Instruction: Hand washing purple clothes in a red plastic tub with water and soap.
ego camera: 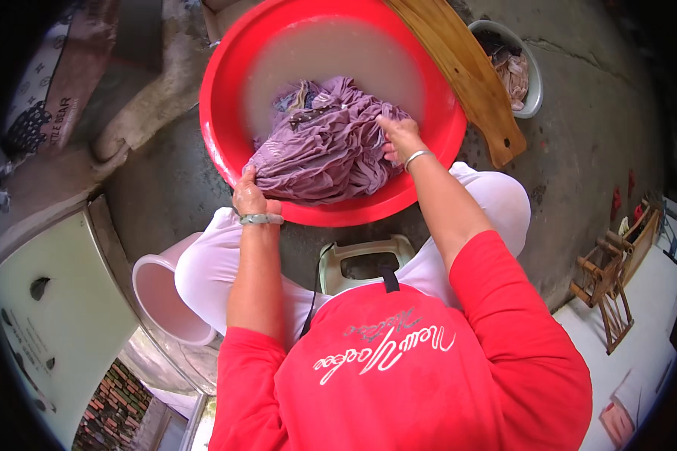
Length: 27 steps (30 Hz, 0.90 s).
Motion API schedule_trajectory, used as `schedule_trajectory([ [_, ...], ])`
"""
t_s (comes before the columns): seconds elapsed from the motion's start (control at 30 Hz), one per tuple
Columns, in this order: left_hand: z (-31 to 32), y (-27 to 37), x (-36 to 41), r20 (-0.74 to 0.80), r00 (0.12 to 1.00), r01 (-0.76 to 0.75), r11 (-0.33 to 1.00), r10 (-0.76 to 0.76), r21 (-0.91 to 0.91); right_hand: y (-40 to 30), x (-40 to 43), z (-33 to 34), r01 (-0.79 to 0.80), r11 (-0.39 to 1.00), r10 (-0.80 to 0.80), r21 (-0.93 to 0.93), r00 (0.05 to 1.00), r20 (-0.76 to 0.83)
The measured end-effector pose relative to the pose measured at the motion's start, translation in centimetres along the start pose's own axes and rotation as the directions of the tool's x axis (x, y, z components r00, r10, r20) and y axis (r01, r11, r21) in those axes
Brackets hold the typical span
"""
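Note:
A large red plastic basin (220,141) holds cloudy water and a heap of wet purple fabric (327,146). Some patterned cloth (302,98) shows at the far side of the heap. My left hand (251,194), with a bangle at its wrist, grips the fabric's lower left edge by the basin's near rim, thumb on top. My right hand (398,138), with a silver bangle, is at the right side of the heap, its thumb over the cloth and its fingers partly bent against it; how firmly it holds is hard to tell.
A wooden washboard (468,84) lies against the basin's right rim. Beyond it stands a pale basin (533,84) with clothes. Near my knees are a pale plastic stool (330,270) and a tipped pink bucket (146,293). A small wooden chair (609,282) is at the right.

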<state>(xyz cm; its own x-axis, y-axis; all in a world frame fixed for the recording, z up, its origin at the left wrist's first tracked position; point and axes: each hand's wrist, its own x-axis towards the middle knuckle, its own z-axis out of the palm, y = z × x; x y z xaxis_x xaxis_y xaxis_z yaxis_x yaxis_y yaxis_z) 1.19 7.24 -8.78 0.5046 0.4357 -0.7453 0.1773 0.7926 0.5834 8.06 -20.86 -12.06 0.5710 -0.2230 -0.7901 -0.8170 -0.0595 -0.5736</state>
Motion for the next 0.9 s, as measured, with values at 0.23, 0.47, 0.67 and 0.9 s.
schedule_trajectory([
  [0.23,2.2,0.3,-2.9,0.040,0.999,-0.006,1.000,0.007,-0.011,6.4,9.1,-0.5,0.401,0.821,-0.471,-0.407,0.878,-0.085],
  [0.47,1.8,3.4,-5.2,0.150,0.989,0.020,0.996,-0.007,-0.084,-5.9,-2.5,-1.8,0.188,0.637,-0.216,0.747,0.974,-0.061],
  [0.67,2.0,7.2,-14.1,0.436,0.897,0.140,0.981,-0.069,-0.132,-12.6,-4.7,-4.3,0.190,0.591,-0.462,0.784,0.877,0.136],
  [0.9,0.6,11.1,-8.9,0.177,0.984,0.054,0.992,-0.033,-0.114,-17.2,-4.7,2.8,0.690,0.657,-0.749,0.304,0.643,0.160],
])
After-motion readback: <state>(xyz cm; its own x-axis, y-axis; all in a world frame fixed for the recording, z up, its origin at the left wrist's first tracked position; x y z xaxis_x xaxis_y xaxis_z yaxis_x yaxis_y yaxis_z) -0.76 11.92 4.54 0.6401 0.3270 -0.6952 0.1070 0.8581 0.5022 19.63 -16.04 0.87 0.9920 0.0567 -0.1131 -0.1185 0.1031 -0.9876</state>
